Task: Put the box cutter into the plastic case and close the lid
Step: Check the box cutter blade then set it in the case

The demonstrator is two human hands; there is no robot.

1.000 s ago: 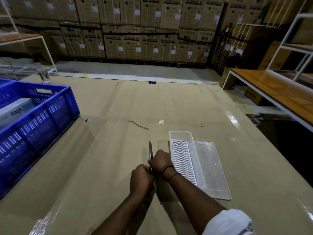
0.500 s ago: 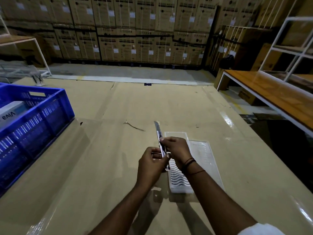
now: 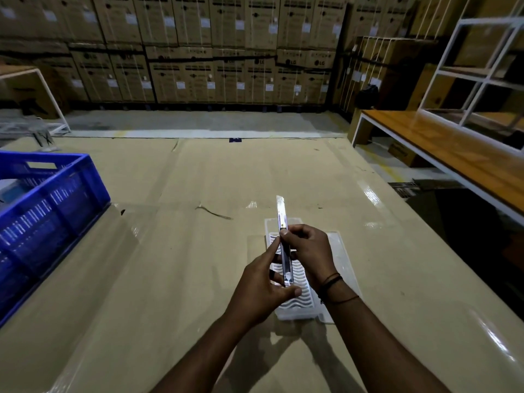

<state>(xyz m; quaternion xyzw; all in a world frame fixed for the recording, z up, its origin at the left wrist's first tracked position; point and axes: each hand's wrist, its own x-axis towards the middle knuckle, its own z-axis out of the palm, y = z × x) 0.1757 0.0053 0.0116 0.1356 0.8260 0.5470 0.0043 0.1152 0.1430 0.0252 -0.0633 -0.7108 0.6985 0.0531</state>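
Note:
A slim metallic box cutter (image 3: 283, 219) with its blade out points away from me, held above the open plastic case (image 3: 300, 304). My right hand (image 3: 310, 251) grips its middle from the right. My left hand (image 3: 263, 285) pinches its near end from the left. The clear case lies on the table under both hands, its ribbed white tray on the left and its flat lid (image 3: 340, 251) folded open to the right. Much of the tray is hidden by my hands.
A blue slatted crate (image 3: 54, 205) stands at the table's left edge. A thin scrap (image 3: 212, 211) lies on the cardboard-covered table (image 3: 170, 279) beyond the case. A wooden bench (image 3: 453, 157) and white shelf frame stand to the right; stacked cartons fill the back wall.
Both hands have carried the box cutter from left of the case to directly above its ribbed tray. The cutter has turned more upright in my grip.

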